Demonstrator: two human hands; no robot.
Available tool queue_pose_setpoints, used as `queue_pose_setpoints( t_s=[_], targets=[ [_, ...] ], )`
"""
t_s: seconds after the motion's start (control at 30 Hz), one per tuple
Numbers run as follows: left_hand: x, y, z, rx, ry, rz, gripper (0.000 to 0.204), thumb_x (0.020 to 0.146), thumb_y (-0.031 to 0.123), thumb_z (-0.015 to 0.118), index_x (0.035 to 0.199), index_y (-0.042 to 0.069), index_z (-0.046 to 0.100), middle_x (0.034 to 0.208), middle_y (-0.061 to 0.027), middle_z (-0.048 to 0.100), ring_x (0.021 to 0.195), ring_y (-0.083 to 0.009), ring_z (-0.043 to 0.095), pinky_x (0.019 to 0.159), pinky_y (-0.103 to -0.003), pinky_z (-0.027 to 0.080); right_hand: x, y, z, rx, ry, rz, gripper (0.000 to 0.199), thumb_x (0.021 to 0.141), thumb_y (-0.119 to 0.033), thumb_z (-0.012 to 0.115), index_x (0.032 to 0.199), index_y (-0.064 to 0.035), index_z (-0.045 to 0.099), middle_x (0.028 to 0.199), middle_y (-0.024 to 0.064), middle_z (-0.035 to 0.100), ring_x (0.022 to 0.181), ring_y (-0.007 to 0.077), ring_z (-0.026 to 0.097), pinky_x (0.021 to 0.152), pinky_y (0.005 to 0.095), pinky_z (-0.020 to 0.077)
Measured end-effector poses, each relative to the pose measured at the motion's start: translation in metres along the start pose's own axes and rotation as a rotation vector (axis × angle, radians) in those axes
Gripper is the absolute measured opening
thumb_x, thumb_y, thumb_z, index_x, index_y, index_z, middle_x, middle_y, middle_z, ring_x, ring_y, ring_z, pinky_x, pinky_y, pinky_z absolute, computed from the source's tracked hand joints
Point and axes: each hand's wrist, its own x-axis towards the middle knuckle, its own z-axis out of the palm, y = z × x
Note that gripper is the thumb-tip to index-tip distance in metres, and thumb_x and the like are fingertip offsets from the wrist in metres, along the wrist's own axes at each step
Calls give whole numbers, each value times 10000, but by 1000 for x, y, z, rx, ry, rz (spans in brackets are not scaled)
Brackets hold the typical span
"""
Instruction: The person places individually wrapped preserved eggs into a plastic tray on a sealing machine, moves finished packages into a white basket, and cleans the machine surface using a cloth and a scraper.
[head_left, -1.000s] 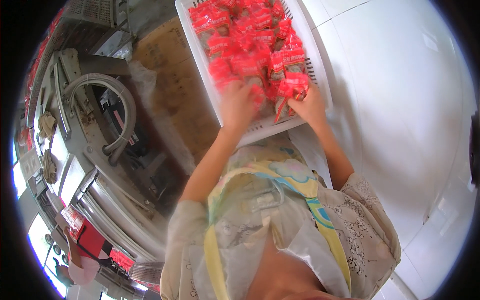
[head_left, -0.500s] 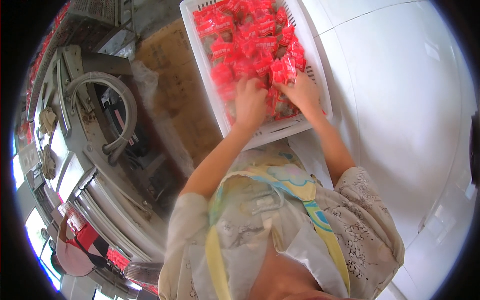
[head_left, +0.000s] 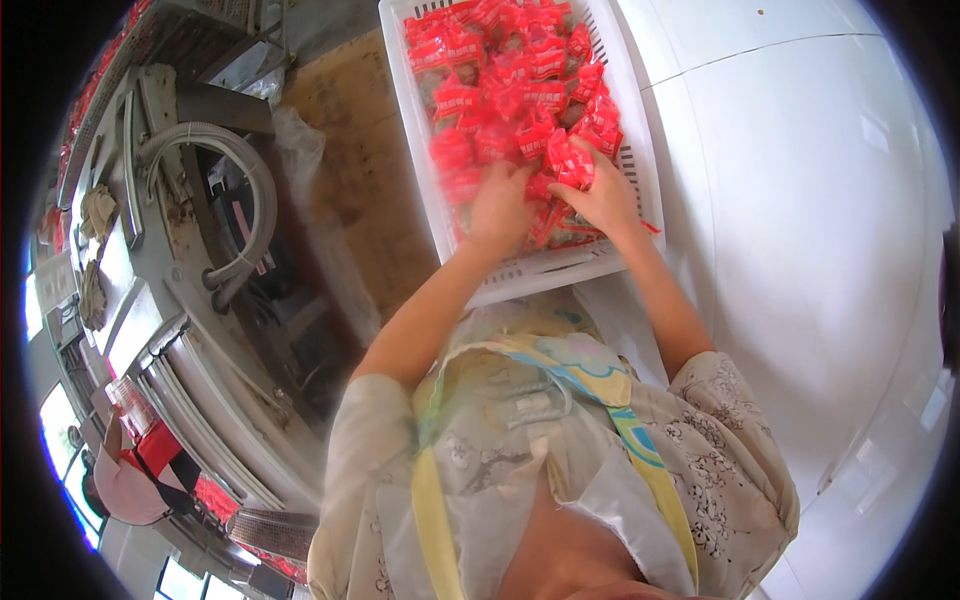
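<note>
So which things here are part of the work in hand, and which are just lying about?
In hand:
left hand
right hand
red packets
white slotted crate

Lying about:
grey hose loop
clear plastic bag
brown board

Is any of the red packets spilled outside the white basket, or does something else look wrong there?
One thing stands out: a thin red piece pokes past the right rim of the white slotted basket, beside the right hand. The other red packets lie inside. The left hand is blurred among them.
</note>
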Motion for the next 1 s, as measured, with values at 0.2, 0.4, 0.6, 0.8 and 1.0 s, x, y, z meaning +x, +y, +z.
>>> queue_pose_setpoints(
  t_s=[0.2, 0.4, 0.6, 0.8, 1.0],
  targets=[
    [-13, -10, 7, 186, 58, -3, 276, 692, 121, 696, 964, 105, 648, 1005, -124, 550, 945, -320, 552, 749, -393, 489, -40, 4, 5, -111, -41, -206, 239, 676, -104, 669, 914, -105, 645, 874, 56, 579, 837, 255, 582, 699, 351, 483],
    [-26, 6, 2, -126, 191, 213, 199, 663, -6, 584, 840, 74, 629, 880, -92, 536, 813, -283, 568, 641, -386, 480, -52, -2, -7, 77, 83, -243, 265, 616, 16, 646, 859, -86, 622, 847, 57, 566, 799, 260, 563, 680, 353, 470],
    [-30, 22, -28, -89, 279, 375, 241, 642, -27, 639, 866, 62, 644, 811, -80, 524, 781, -285, 567, 613, -377, 477, -52, -24, -15, 73, 212, -394, 279, 610, 27, 655, 867, -76, 621, 817, 68, 546, 758, 272, 550, 652, 356, 453],
    [-70, 25, -96, -75, 510, 399, 168, 643, 17, 623, 793, 90, 624, 806, -52, 499, 767, -249, 544, 580, -357, 478, -51, -110, -29, 56, 210, -629, 305, 606, 96, 590, 892, -7, 608, 803, 118, 528, 719, 282, 528, 637, 344, 434],
    [-148, -26, -200, 12, 869, 355, 171, 626, 47, 676, 776, 113, 629, 812, -33, 520, 744, -234, 566, 520, -350, 477, -52, -250, 13, 89, 103, -865, 346, 562, 79, 594, 890, -28, 627, 782, 102, 510, 726, 265, 530, 622, 338, 432]
  ],
)
